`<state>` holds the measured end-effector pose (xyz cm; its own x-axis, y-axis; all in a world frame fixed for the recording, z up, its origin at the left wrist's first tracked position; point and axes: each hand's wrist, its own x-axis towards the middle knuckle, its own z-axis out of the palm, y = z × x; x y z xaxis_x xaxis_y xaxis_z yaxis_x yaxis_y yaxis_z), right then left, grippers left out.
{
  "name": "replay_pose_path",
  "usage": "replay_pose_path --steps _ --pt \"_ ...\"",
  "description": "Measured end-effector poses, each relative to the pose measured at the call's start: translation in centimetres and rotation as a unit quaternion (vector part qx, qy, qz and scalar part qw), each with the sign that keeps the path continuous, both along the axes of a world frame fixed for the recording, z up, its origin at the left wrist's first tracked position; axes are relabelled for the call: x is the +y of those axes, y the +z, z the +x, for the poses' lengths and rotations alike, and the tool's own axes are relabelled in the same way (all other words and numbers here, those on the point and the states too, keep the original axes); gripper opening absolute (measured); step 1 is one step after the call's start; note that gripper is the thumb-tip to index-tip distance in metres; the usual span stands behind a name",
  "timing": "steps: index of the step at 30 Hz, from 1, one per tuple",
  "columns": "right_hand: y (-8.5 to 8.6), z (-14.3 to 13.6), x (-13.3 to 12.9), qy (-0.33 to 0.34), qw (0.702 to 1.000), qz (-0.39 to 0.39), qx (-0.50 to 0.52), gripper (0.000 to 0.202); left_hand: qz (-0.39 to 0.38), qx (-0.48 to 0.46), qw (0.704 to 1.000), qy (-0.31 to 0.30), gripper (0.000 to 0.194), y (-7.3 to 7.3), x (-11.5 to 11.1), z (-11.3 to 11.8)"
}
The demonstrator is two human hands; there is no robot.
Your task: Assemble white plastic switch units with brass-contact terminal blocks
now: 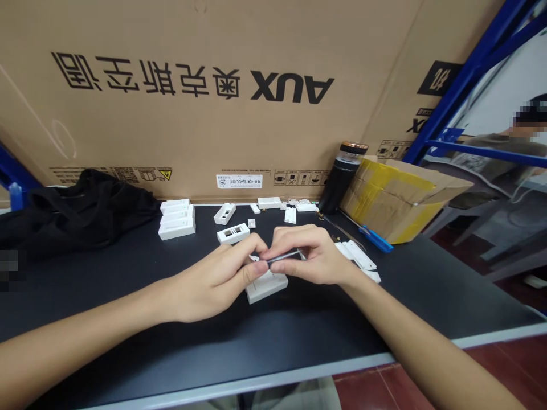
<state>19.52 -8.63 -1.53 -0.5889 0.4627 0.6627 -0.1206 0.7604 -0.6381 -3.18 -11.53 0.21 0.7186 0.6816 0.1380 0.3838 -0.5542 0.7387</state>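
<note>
My left hand [222,279] and my right hand [314,256] meet above the middle of the black table. Both hands pinch a slim grey metallic piece [284,256] between thumb and fingers. Its left end is partly hidden by my fingertips, and its exact kind does not show. Directly below lies a white rectangular plastic housing [268,288], partly covered by my hands. Just beyond my left hand is another white housing [233,234] with dark openings.
White blocks [176,219] are lined up at left near a black cloth [81,208]. White plates [361,255] lie right, by a blue-handled tool [376,239]. A black flask [341,179] and a taped carton [397,196] stand behind. A person [491,159] is at far right.
</note>
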Motion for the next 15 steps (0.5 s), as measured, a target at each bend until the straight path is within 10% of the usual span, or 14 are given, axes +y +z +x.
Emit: replay_pose_path --steps 9,15 --pt "0.3 -0.4 -0.7 -0.013 0.999 0.013 0.050 0.016 -0.091 -0.052 0.993 -0.057 0.033 -1.1 0.8 -1.3" --pt "0.4 -0.2 -1.1 0.088 0.994 -0.072 0.002 0.029 0.102 0.035 0.990 -0.093 0.035 -0.1 -2.2 -2.4"
